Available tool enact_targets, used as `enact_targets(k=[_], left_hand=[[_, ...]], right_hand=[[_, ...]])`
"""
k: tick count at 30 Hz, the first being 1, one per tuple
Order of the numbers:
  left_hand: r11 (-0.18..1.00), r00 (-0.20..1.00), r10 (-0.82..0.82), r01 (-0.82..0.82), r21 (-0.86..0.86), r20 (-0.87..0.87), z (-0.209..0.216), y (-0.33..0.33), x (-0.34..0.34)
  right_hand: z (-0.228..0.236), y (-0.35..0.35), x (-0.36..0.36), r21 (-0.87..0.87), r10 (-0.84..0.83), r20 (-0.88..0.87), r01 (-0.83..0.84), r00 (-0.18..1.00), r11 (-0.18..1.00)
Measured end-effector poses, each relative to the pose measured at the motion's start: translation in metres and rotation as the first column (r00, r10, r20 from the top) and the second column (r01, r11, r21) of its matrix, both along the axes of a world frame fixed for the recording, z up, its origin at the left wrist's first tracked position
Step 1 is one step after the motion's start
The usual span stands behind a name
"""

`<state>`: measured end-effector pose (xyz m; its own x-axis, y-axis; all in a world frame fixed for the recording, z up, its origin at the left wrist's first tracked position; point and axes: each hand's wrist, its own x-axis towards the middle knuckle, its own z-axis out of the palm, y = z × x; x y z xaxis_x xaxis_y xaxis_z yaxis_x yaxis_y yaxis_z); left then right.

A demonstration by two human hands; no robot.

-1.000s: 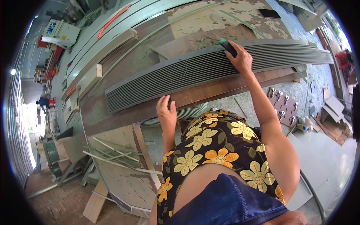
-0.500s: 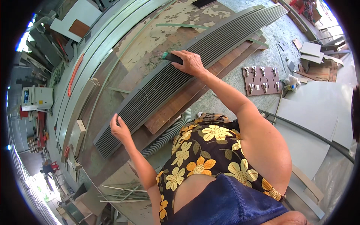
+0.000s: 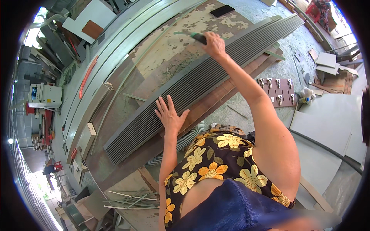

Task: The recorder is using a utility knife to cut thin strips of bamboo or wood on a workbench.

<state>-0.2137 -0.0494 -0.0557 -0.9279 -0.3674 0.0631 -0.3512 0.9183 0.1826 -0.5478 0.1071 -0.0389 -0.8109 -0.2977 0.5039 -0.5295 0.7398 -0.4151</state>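
While you lean over the workbench (image 3: 115,115) in the head view, your left hand (image 3: 169,115) lies flat with its fingers spread, palm down on the near part of the long grey ribbed panel (image 3: 216,73). That panel runs slantwise across the bench, from its low end at the left up toward the far right, and it rests on a brown wooden board (image 3: 216,102) that shows along its near edge. Your right hand (image 3: 214,44) is stretched out farther along, closed around a small dark block (image 3: 198,37) that it holds at the far edge of the panel; the fingers wrap the block, so you cannot see how much of it touches the ribs. Beyond the panel the bench top is worn, with pale flaking paint (image 3: 185,42), and a flat black piece (image 3: 222,10) lies near its far end, well apart from both hands. A grey ribbed hose (image 3: 185,140) shows under the bench edge just beside your flowered shirt (image 3: 216,161). On the floor to your right lies a brown plate with metal fittings (image 3: 279,91), and pale sheets (image 3: 327,127) lie near it.
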Motion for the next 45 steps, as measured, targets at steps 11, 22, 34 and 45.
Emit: enact_targets(k=[11, 22, 34, 45], left_hand=[[1.0, 1.0, -0.005, 0.005, -0.004, -0.009, -0.003, -0.001, 0.002], [0.998, 0.999, 0.012, -0.009, 0.059, -0.046, 0.006, -0.005, -0.015], [0.998, 0.974, 0.059, -0.063, -0.008, -0.22, -0.011, -0.045, -0.075], [0.999, 0.971, 0.024, -0.015, 0.038, -0.237, -0.007, -0.05, -0.076]], right_hand=[[-0.012, 0.008, -0.09, 0.281, -0.177, 0.421, 0.058, 0.89, 0.958], [-0.027, 0.002, -0.09, 0.16, -0.073, 0.359, 0.015, 0.931, 0.987], [-0.029, 0.003, -0.083, 0.052, -0.06, 0.362, 0.044, 0.93, 0.998], [-0.017, -0.069, -0.095, -0.023, 0.009, 0.334, -0.002, 0.942, 1.0]])
